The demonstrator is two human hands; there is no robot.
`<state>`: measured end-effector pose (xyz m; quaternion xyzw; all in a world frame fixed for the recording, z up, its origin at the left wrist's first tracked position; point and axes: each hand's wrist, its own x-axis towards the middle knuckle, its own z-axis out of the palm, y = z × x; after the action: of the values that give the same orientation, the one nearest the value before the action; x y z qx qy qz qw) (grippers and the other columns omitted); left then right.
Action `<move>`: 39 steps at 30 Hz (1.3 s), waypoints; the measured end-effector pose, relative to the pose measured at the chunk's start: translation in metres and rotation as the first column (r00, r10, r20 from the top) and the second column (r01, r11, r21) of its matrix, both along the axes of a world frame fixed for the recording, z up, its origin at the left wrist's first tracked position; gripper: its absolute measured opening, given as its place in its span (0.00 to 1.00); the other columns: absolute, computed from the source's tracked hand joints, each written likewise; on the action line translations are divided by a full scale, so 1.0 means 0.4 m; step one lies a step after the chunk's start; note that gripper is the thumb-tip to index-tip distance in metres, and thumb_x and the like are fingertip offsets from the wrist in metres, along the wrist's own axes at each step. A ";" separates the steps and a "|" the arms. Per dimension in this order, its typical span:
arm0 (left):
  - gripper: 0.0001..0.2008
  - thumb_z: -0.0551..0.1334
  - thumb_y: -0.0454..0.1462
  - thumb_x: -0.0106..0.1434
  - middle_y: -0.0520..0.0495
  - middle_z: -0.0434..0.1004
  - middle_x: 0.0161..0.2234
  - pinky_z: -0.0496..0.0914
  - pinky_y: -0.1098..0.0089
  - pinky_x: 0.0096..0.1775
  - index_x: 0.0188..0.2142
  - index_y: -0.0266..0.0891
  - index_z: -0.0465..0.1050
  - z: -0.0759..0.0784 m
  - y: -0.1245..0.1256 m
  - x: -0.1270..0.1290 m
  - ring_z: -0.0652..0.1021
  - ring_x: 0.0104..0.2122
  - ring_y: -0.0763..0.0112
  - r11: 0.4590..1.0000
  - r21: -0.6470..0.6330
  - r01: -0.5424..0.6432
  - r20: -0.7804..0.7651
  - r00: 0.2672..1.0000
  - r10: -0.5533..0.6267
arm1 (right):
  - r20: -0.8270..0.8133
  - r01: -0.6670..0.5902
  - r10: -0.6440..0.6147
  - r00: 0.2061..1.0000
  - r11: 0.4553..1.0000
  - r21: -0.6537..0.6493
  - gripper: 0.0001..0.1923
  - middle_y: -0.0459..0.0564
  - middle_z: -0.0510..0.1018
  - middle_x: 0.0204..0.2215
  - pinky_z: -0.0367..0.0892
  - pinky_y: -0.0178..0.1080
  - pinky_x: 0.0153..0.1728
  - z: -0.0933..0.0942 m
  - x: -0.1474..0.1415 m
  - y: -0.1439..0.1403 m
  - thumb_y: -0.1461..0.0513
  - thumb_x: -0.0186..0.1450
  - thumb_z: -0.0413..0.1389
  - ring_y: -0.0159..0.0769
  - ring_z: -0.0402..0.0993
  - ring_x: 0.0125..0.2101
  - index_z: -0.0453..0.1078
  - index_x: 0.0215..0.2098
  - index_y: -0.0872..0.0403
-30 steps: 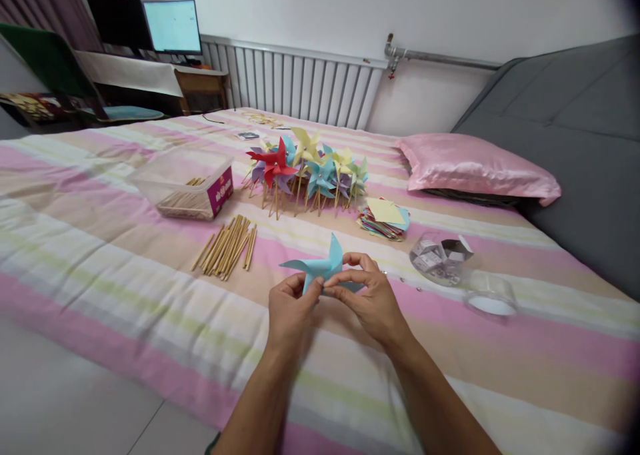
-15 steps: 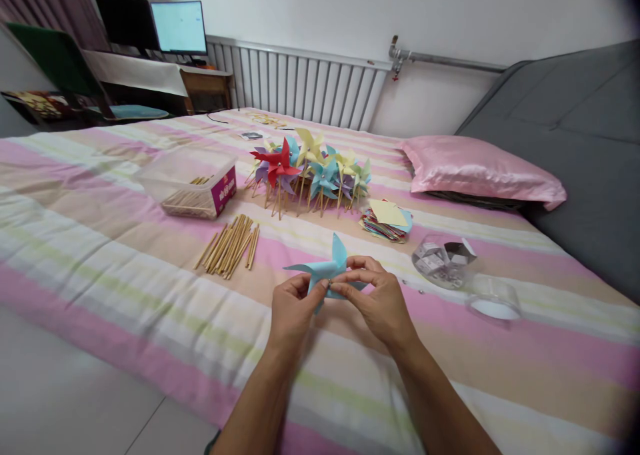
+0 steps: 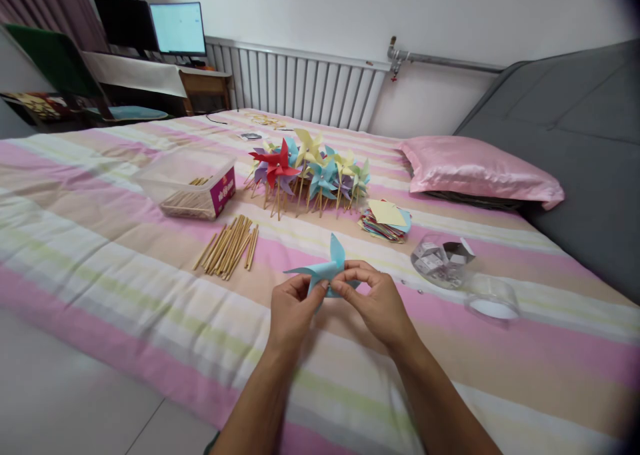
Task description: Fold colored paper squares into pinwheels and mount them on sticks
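A light blue paper pinwheel [image 3: 324, 270] is held between both hands above the striped bedspread [image 3: 200, 328]. My left hand [image 3: 296, 305] pinches its lower left side, thumb near the centre. With thumb and forefinger meeting close to the centre, my right hand [image 3: 373, 302] grips the right side. Whether a small pin sits between those fingertips is hidden. To the left lies a bundle of thin brown sticks [image 3: 230, 245]. Finished pinwheels [image 3: 277, 165] in red, yellow, blue and purple stand grouped beyond the hands.
A clear plastic box [image 3: 185, 192] with sticks stands at left. On the right are a stack of coloured paper [image 3: 385, 218], a clear tub [image 3: 440, 262] with small boxes, a tape roll [image 3: 493, 302] and small metal bits [image 3: 420, 292]. A pink pillow [image 3: 480, 168] lies behind.
Both hands stay on the blue pinwheel, with only slight finger movement at its centre. The right fingertips now cover the small spot seen there before.
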<state>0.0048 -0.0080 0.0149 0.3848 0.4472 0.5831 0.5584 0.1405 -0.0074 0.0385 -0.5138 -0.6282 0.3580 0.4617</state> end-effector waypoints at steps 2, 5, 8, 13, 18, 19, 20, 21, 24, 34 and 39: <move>0.07 0.69 0.38 0.46 0.50 0.75 0.21 0.64 0.73 0.28 0.24 0.34 0.78 0.000 0.000 0.000 0.71 0.22 0.75 1.000 0.018 -0.007 -0.015 1.000 0.007 | -0.017 -0.002 0.002 1.000 1.000 -0.014 0.05 0.50 0.77 0.34 0.62 0.42 0.44 0.002 -0.005 -0.002 0.60 0.56 0.59 0.39 0.71 0.38 0.74 0.26 0.53; 0.08 0.69 0.38 0.47 0.50 0.75 0.22 0.65 0.73 0.29 0.24 0.35 0.78 -0.003 0.001 0.000 0.71 0.23 0.74 0.999 0.037 -0.017 -0.033 0.999 0.018 | -0.035 0.004 -0.006 0.999 0.999 -0.034 0.05 0.48 0.76 0.28 0.63 0.40 0.39 0.001 -0.013 -0.005 0.60 0.57 0.58 0.37 0.70 0.33 0.71 0.26 0.54; 0.08 0.68 0.38 0.48 0.49 0.76 0.22 0.65 0.72 0.29 0.25 0.35 0.78 -0.006 0.002 0.000 0.72 0.23 0.73 0.999 0.048 -0.026 -0.051 0.998 0.029 | -0.094 0.024 -0.026 0.995 0.999 -0.022 0.06 0.45 0.73 0.25 0.64 0.37 0.35 -0.004 -0.019 -0.005 0.60 0.56 0.58 0.35 0.69 0.30 0.67 0.26 0.54; 0.08 0.68 0.39 0.48 0.48 0.75 0.22 0.65 0.73 0.28 0.25 0.34 0.78 -0.006 0.001 -0.001 0.71 0.23 0.73 0.998 0.051 -0.040 -0.075 0.996 0.044 | -0.226 0.036 -0.045 0.973 0.998 -0.047 0.14 0.44 0.75 0.27 0.66 0.37 0.34 -0.013 -0.024 -0.002 0.60 0.54 0.60 0.35 0.72 0.30 0.59 0.34 0.51; 0.09 0.68 0.39 0.48 0.48 0.75 0.21 0.64 0.73 0.27 0.25 0.33 0.78 -0.002 -0.004 0.002 0.71 0.22 0.73 0.999 0.041 -0.032 -0.085 0.996 0.035 | -0.198 -0.072 0.056 0.979 0.994 -0.079 0.15 0.51 0.79 0.35 0.67 0.41 0.42 -0.012 -0.019 0.000 0.61 0.57 0.58 0.39 0.74 0.38 0.67 0.42 0.54; 0.09 0.68 0.39 0.48 0.49 0.75 0.21 0.64 0.73 0.27 0.24 0.34 0.78 -0.002 -0.004 0.002 0.71 0.22 0.73 0.999 0.038 -0.038 -0.086 0.995 0.042 | -0.180 -0.087 0.073 0.981 0.994 -0.067 0.12 0.51 0.79 0.35 0.67 0.41 0.42 -0.011 -0.018 0.000 0.60 0.58 0.57 0.39 0.74 0.39 0.69 0.40 0.54; 0.09 0.68 0.39 0.48 0.49 0.74 0.21 0.64 0.73 0.26 0.24 0.34 0.78 -0.002 -0.005 0.003 0.71 0.22 0.73 0.998 0.036 -0.045 -0.087 0.995 0.048 | -0.165 -0.095 0.085 0.983 0.994 -0.057 0.09 0.51 0.79 0.35 0.67 0.41 0.42 -0.011 -0.016 0.000 0.60 0.59 0.57 0.40 0.74 0.38 0.71 0.37 0.55; 0.09 0.69 0.39 0.48 0.49 0.74 0.21 0.64 0.73 0.26 0.24 0.34 0.78 -0.003 -0.005 0.004 0.71 0.22 0.73 0.998 0.035 -0.049 -0.087 0.995 0.052 | -0.154 -0.099 0.090 0.984 0.994 -0.054 0.08 0.50 0.79 0.34 0.67 0.41 0.41 -0.011 -0.015 0.000 0.60 0.59 0.56 0.40 0.73 0.38 0.73 0.35 0.55; 0.08 0.69 0.39 0.47 0.50 0.74 0.20 0.64 0.73 0.26 0.23 0.34 0.78 -0.007 -0.003 0.005 0.71 0.22 0.74 0.997 0.044 -0.057 -0.077 0.995 0.060 | -0.153 -0.102 0.092 0.984 0.993 -0.062 0.08 0.49 0.79 0.32 0.67 0.41 0.40 -0.013 -0.013 0.000 0.60 0.59 0.56 0.39 0.73 0.36 0.74 0.34 0.55; 0.10 0.69 0.41 0.49 0.48 0.76 0.22 0.65 0.73 0.27 0.26 0.34 0.78 -0.025 -0.006 0.004 0.73 0.23 0.73 0.996 0.033 -0.077 -0.108 0.991 0.080 | -0.235 -0.116 0.091 0.968 0.989 -0.093 0.08 0.49 0.79 0.31 0.67 0.40 0.40 -0.026 -0.017 0.005 0.59 0.59 0.57 0.40 0.74 0.36 0.75 0.33 0.55; 0.10 0.68 0.40 0.49 0.48 0.77 0.23 0.65 0.73 0.27 0.27 0.34 0.79 -0.031 -0.007 0.005 0.73 0.24 0.72 0.995 0.047 -0.092 -0.108 0.989 0.096 | -0.255 -0.121 0.089 0.963 0.986 -0.113 0.10 0.49 0.79 0.31 0.68 0.41 0.40 -0.030 -0.018 0.005 0.57 0.58 0.58 0.41 0.74 0.36 0.75 0.32 0.55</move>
<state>0.0070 -0.0107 0.0026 0.4063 0.4828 0.5959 0.4967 0.1335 -0.0053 0.0266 -0.4590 -0.5676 0.4831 0.4834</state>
